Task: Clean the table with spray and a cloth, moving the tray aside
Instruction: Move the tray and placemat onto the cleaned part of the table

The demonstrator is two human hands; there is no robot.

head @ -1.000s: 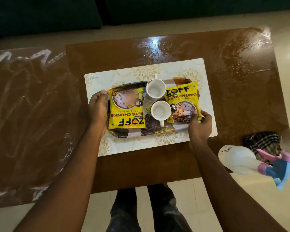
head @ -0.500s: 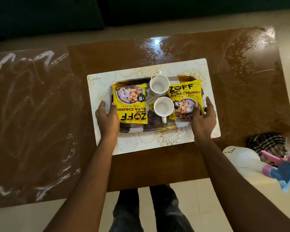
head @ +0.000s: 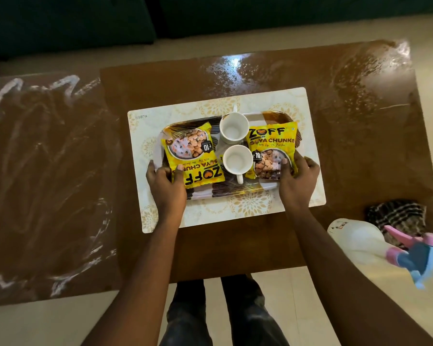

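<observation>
**Tray (head: pixel 235 193) gripped at both ends, mid-desk**

I see the tray over a pale patterned placemat (head: pixel 210 216) in the middle of the brown desk (head: pixel 235 248). I cannot tell whether it rests on the mat or is just clear of it.

My left hand (head: pixel 165 186) is curled round the tray's left end, with its thumb lying on the near edge of the left yellow packet (head: pixel 193 156). My right hand (head: pixel 298 181) is curled round the right end, with its thumb on the right yellow packet (head: pixel 270 143).

Two white cups stand between the packets. The far cup (head: pixel 233 129) and the near cup (head: pixel 236 159) are just beside each other.

At the desk's near right corner, well apart from the tray, a checked cloth (head: pixel 398 216) lies just beside a white spray bottle (head: pixel 355 238) with a pink and blue trigger. The bottle lies on its side.

The far part of the desk shines wet.
</observation>
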